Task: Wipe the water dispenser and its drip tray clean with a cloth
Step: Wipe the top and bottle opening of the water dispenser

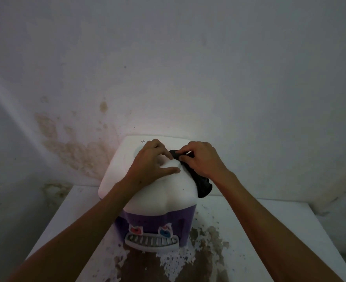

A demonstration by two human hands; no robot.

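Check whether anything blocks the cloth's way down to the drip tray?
Nothing visible does. The right hand holds the cloth on the dispenser top; the purple front and drip tray below are uncovered.

A black cloth (202,183) hangs below the right hand (203,159); the water dispenser (149,192) under both hands is white above purple, its taps apparently red and blue, on a white, brown-blotched table (269,231).
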